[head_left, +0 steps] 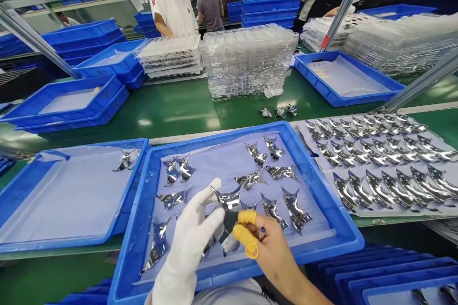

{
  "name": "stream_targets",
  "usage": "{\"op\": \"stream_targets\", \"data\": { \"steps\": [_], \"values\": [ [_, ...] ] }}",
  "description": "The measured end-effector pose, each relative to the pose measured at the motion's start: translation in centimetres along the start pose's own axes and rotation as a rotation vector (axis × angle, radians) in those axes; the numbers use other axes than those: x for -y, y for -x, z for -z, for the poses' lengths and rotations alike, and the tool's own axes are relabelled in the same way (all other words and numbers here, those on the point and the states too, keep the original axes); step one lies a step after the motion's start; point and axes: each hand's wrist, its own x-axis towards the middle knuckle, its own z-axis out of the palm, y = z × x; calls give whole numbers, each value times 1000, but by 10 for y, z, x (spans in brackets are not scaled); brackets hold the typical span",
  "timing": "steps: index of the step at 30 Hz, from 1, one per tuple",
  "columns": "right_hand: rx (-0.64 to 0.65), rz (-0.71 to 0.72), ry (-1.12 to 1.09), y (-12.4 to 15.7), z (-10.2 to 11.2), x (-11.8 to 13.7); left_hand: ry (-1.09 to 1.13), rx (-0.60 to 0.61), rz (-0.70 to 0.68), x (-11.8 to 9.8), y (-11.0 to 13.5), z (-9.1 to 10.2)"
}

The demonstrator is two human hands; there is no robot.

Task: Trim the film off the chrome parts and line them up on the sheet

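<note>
Chrome part (231, 202) held above near half of blue tray (125, 252). L. hand (189, 238), white-gloved, pinches it btwn. thumb & fingers; R. hand (274, 248), w/ yellow finger cots (246, 235), curls round a pen-like tool (262, 232), cots at the part's edge; whether they grip it or merely rest there can't be told from this angle. Risks (judged): glove fabric on a glossy, curved face could let the part slip, dropping it onto the chrome pcs. (296, 209) on the liner (214, 164) & scratching both; the tool, so near the surface, could mark the finish if the R. wrist turned; uncovered skin could smudge it.
</note>
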Motion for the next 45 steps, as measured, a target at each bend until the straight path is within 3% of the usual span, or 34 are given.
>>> {"op": "stream_targets", "data": {
  "steps": [3,6,11,15,20,27,32,34,36,38,40,45],
  "values": [
    [49,280,287,5,0,7,-89,33,-77,5,5,4],
    [85,520,492,10,3,4,-64,-26,-169,6,10,7],
    [17,875,774,14,11,-14,18,-148,-258,-8,14,7],
    [-2,954,886,16,14,-14,67,-169,-264,-20,16,5],
    [-25,1007,871,15,15,-10,52,-163,-367,-22,20,9],
    [-40,999,897,9,16,-16,13,-122,-453,-18,30,7],
    [36,940,821,11,12,-18,52,-128,-300,-17,29,5],
    [72,839,709,12,10,-16,90,-136,-203,-19,27,8],
    [79,641,583,11,9,-13,119,-113,-151,-21,27,11],
    [72,437,489,12,9,-7,122,-75,-190,-23,28,12],
    [70,323,468,14,10,-1,99,-51,-260,-23,30,12],
    [83,400,567,20,15,4,57,-15,-342,-20,31,10]
  ]
}}
